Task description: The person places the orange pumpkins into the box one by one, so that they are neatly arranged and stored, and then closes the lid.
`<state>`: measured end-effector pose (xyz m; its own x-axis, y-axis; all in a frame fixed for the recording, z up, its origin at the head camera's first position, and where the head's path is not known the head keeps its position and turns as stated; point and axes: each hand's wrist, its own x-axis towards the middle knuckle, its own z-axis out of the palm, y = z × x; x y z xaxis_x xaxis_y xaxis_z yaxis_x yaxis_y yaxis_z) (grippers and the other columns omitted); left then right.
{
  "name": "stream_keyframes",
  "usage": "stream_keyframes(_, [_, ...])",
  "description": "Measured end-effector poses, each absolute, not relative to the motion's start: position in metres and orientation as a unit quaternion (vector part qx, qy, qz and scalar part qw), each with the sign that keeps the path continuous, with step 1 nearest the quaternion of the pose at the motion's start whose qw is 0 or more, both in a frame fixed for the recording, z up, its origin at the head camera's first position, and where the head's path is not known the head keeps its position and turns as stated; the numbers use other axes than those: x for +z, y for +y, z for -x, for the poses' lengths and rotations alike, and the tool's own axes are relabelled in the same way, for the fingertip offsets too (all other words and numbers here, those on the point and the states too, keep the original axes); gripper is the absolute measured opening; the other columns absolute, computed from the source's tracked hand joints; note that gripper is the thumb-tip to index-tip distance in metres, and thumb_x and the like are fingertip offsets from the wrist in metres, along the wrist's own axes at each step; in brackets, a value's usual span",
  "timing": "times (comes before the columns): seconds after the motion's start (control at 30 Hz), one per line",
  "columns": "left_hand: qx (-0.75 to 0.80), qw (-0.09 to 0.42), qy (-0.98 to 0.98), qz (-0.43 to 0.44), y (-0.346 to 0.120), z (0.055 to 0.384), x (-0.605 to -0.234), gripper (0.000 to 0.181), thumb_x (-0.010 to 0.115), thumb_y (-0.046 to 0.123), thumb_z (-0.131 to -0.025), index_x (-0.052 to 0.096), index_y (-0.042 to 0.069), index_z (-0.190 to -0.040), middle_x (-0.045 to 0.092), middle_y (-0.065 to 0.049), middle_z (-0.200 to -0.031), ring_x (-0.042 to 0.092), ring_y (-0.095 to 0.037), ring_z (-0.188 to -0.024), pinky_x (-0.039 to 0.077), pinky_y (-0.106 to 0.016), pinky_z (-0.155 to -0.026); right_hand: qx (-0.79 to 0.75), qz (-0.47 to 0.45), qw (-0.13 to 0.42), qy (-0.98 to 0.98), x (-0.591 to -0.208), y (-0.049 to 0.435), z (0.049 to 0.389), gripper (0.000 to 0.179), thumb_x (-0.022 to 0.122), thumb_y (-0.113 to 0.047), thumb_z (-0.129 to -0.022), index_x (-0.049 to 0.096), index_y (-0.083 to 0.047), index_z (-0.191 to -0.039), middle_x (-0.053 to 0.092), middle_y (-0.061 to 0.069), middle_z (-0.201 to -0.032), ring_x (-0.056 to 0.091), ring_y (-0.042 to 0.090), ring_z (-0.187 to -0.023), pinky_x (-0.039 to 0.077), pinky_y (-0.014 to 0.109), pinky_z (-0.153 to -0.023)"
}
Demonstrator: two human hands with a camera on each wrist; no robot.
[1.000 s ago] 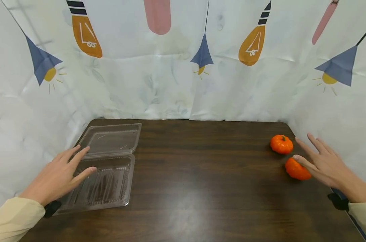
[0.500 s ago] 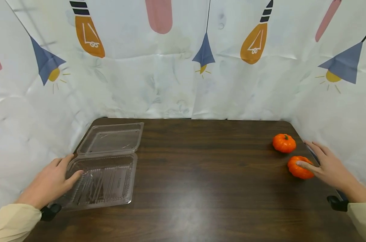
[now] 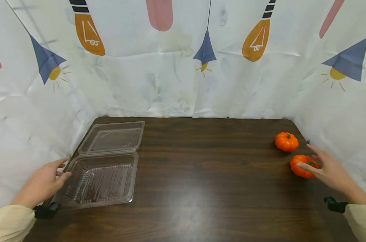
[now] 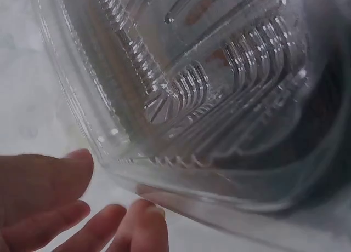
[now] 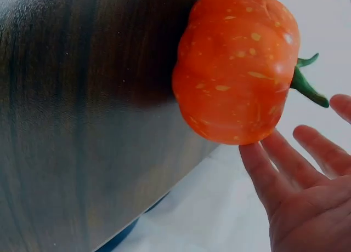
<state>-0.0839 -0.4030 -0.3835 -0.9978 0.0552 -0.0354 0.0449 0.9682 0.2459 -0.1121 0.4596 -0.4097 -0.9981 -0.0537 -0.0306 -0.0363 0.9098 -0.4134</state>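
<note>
On the table's left side lies a clear plastic clamshell container (image 3: 107, 179), its lid (image 3: 113, 137) folded back flat behind the base. My left hand (image 3: 39, 185) is at the container's left edge. In the left wrist view its thumb and fingers are parted beside a corner of the rim, one fingertip right at the edge. At the right, my right hand (image 3: 334, 173) is around the nearer small orange pumpkin (image 3: 300, 166), which has a green stem. The right wrist view shows relaxed fingers (image 5: 269, 175) at the side of this pumpkin (image 5: 236, 71), the thumb near its stem.
A second orange pumpkin (image 3: 286, 142) sits just behind the nearer one. The dark wooden table (image 3: 201, 174) is bordered at the back and sides by white printed cloth (image 3: 140, 87). Black straps (image 3: 46, 211) circle both wrists.
Both hands have come down. My left hand moved left from above the container to its edge; my right hand lowered, its fingers coming round the nearer pumpkin. Container and pumpkins stay put.
</note>
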Motion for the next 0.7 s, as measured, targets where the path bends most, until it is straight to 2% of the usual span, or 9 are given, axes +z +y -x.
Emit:
stream_keyframes(0.23, [0.143,0.032,0.989,-0.015,-0.411,0.083,-0.386,0.051,0.065,0.008,-0.096,0.049,-0.021,-0.136,0.068,-0.037,-0.117,0.071,-0.049,-0.095,0.055,-0.063,-0.077,-0.242,-0.002,0.038,0.969,-0.416,0.466,0.111,0.103,0.075,-0.043,-0.094,0.012,-0.003,-0.166,0.026,0.040,-0.162,0.045,0.066,-0.128,0.052,0.063,-0.090])
stream_keyframes(0.27, [0.145,0.041,0.989,-0.010,-0.412,0.083,-0.386,0.052,0.065,0.010,-0.097,0.049,-0.021,-0.136,0.068,-0.036,-0.119,0.072,-0.045,-0.094,0.056,-0.062,-0.078,-0.248,-0.002,0.042,0.968,-0.416,0.467,0.110,0.103,0.076,-0.042,-0.094,0.012,-0.004,-0.166,0.026,0.040,-0.162,0.044,0.065,-0.129,0.057,0.051,-0.091])
stream_keyframes(0.33, [0.153,0.055,0.987,-0.002,-0.414,0.083,-0.386,0.054,0.066,0.015,-0.099,0.049,-0.020,-0.137,0.068,-0.035,-0.122,0.075,-0.025,-0.088,0.058,-0.056,-0.077,-0.265,0.001,0.045,0.963,-0.418,0.469,0.109,0.103,0.076,-0.040,-0.094,0.011,-0.006,-0.166,0.027,0.041,-0.160,0.041,0.065,-0.132,0.059,0.033,-0.093])
stream_keyframes(0.37, [0.163,0.062,0.985,-0.001,-0.416,0.084,-0.387,0.056,0.067,0.017,-0.099,0.049,-0.020,-0.137,0.068,-0.035,-0.122,0.074,-0.012,-0.086,0.059,-0.050,-0.076,-0.271,-0.002,0.046,0.962,-0.419,0.471,0.107,0.102,0.077,-0.040,-0.094,0.012,-0.007,-0.167,0.028,0.040,-0.160,0.042,0.055,-0.142,0.057,0.018,-0.088])
stream_keyframes(0.4, [0.169,0.063,0.984,0.001,-0.416,0.084,-0.387,0.056,0.067,0.018,-0.100,0.050,-0.019,-0.137,0.068,-0.035,-0.122,0.069,0.002,-0.082,0.060,-0.043,-0.073,-0.280,-0.002,0.047,0.959,-0.420,0.472,0.106,0.102,0.077,-0.039,-0.094,0.012,-0.009,-0.167,0.028,0.040,-0.160,0.040,0.042,-0.151,0.051,0.006,-0.084])
stream_keyframes(0.47, [0.180,0.066,0.981,0.004,-0.417,0.084,-0.388,0.058,0.067,0.023,-0.101,0.050,-0.018,-0.139,0.068,-0.034,-0.125,0.049,0.023,-0.076,0.059,-0.030,-0.068,-0.292,-0.005,0.048,0.955,-0.422,0.474,0.103,0.102,0.077,-0.039,-0.094,0.012,-0.010,-0.167,0.028,0.039,-0.161,0.036,0.038,-0.154,0.031,-0.007,-0.072])
stream_keyframes(0.57, [0.216,0.087,0.972,0.009,-0.418,0.084,-0.389,0.063,0.063,0.027,-0.104,0.044,-0.017,-0.145,0.063,-0.036,-0.132,0.045,0.029,-0.078,0.057,-0.023,-0.066,-0.303,-0.013,0.051,0.952,-0.424,0.475,0.101,0.103,0.077,-0.041,-0.093,0.011,-0.012,-0.167,0.026,0.038,-0.163,0.031,0.038,-0.156,0.030,-0.007,-0.073])
stream_keyframes(0.63, [0.239,0.097,0.966,0.013,-0.418,0.082,-0.390,0.065,0.061,0.028,-0.105,0.040,-0.016,-0.149,0.062,-0.036,-0.134,0.052,0.025,-0.080,0.058,-0.021,-0.068,-0.306,-0.012,0.050,0.951,-0.426,0.475,0.101,0.104,0.077,-0.041,-0.093,0.011,-0.010,-0.167,0.027,0.039,-0.162,0.032,0.061,-0.142,0.030,-0.007,-0.072])
stream_keyframes(0.7, [0.263,0.102,0.959,0.013,-0.419,0.081,-0.392,0.065,0.060,0.026,-0.106,0.038,-0.016,-0.150,0.066,-0.031,-0.132,0.060,0.020,-0.082,0.058,-0.017,-0.069,-0.302,-0.010,0.045,0.952,-0.427,0.476,0.100,0.102,0.078,-0.040,-0.093,0.014,-0.009,-0.167,0.031,0.039,-0.160,0.036,0.051,-0.147,0.031,-0.005,-0.072])
